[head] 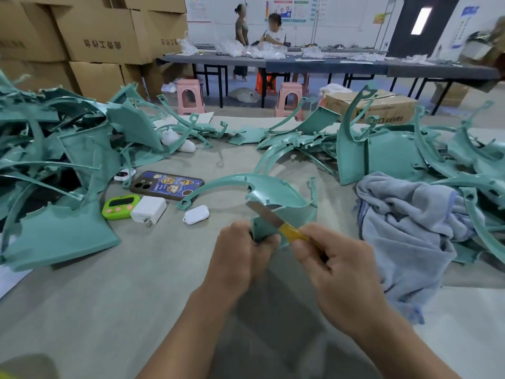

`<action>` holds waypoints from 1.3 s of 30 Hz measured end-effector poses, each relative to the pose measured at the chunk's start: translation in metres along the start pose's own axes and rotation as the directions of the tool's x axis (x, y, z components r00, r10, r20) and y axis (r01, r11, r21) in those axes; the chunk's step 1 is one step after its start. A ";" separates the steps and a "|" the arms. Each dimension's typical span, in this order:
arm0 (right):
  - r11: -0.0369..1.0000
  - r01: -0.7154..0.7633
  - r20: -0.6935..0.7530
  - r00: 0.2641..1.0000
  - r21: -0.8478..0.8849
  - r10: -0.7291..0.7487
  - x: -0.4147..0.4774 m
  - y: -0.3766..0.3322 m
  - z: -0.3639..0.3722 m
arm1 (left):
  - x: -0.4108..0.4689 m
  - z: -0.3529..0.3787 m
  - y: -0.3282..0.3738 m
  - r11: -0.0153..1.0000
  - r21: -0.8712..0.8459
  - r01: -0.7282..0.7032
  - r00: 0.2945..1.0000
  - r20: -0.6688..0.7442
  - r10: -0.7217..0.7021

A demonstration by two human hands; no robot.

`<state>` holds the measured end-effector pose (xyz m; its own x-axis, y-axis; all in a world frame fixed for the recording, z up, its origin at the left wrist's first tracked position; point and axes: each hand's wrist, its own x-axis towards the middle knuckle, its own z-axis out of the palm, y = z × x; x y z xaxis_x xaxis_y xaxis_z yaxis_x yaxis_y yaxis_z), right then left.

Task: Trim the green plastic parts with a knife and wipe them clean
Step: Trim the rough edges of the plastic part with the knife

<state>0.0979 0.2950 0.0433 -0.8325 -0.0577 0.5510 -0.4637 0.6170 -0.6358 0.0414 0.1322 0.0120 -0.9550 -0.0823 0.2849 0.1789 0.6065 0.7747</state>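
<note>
A pale grey, matte work table (123, 310) fills the foreground. Stacked brown cardboard boxes (103, 36) stand behind its left side. A tangled heap of thin, curved teal-green moulded plastic shells (49, 165) crowds the left of the table, and a second heap of the same green pieces (382, 149) crowds the right. A rumpled grey-blue terry towel (404, 228) lies against the near edge of that second heap.

Between the heaps, one glossy green plastic part with a long arched arm (276, 192) is held up above the table. The left hand (240, 255) has its fingers curled round the part's lower end. The right hand (336, 263) pinches a knife with a yellow handle and flat steel blade (266, 213), the blade laid across the part's near edge.

Left of the hands lie a phone in a dark cartoon-sticker case (166, 185), a white boxy charger plug (149, 209), a lime-green timer with pink buttons (120, 206) and a small white rounded fob (196, 214).
</note>
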 end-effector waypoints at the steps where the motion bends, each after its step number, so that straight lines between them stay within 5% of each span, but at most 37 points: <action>1: 0.999 -0.005 -0.004 1.000 -0.049 0.005 0.001 0.001 -0.001 | 0.000 0.001 -0.001 1.000 -0.004 0.003 1.000 -0.009 -0.003; 6: 0.984 -0.126 -0.218 0.971 -0.125 0.096 0.009 0.008 -0.015 | -0.002 -0.001 -0.001 0.996 -0.091 0.018 1.000 0.007 -0.017; 11: 0.999 -0.010 -0.024 1.000 -0.052 0.009 -0.002 -0.006 -0.003 | -0.002 0.001 0.002 0.999 -0.025 0.047 0.999 -0.026 -0.047; 15: 0.983 -0.124 -0.203 0.975 -0.132 0.096 0.011 0.009 -0.013 | -0.004 -0.003 0.002 0.998 -0.059 0.010 1.000 0.009 -0.009; 17: 0.996 -0.094 -0.230 0.969 -0.002 0.091 0.009 0.013 -0.018 | -0.004 -0.004 0.001 0.998 -0.059 0.010 1.000 0.011 -0.009; 19: 0.994 -0.025 -0.149 0.988 0.103 0.041 0.003 0.007 -0.017 | -0.003 -0.003 0.002 1.000 -0.027 0.009 1.000 0.009 -0.008; 22: 0.999 -0.044 0.006 0.999 -0.022 0.044 0.000 0.007 -0.005 | -0.003 -0.003 0.002 1.000 -0.001 0.011 1.000 0.014 -0.011; 27: 0.947 -0.296 -0.249 0.933 -0.125 0.259 0.021 0.038 -0.019 | 0.001 -0.010 0.005 0.980 -0.168 0.107 0.994 -0.013 -0.110; 30: 0.930 -0.366 -0.252 0.900 0.007 0.356 0.026 0.050 -0.024 | 0.006 -0.015 0.009 0.859 -0.492 0.142 0.984 -0.020 -0.174; 35: 0.828 -0.335 -0.046 0.917 0.449 0.396 0.024 0.049 -0.020 | 0.010 -0.026 0.010 0.463 -0.852 0.244 0.943 0.096 -0.320; 39: 0.876 -0.333 -0.062 0.924 0.348 0.376 0.024 0.057 -0.013 | 0.012 -0.032 0.009 0.199 -0.919 0.341 0.897 0.255 -0.361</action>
<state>0.0555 0.3392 0.0279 -0.9252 0.2274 0.3037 -0.2345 0.2867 -0.9289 0.0394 0.1115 0.0405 -0.9815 -0.0916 -0.1679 -0.0726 -0.6336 0.7702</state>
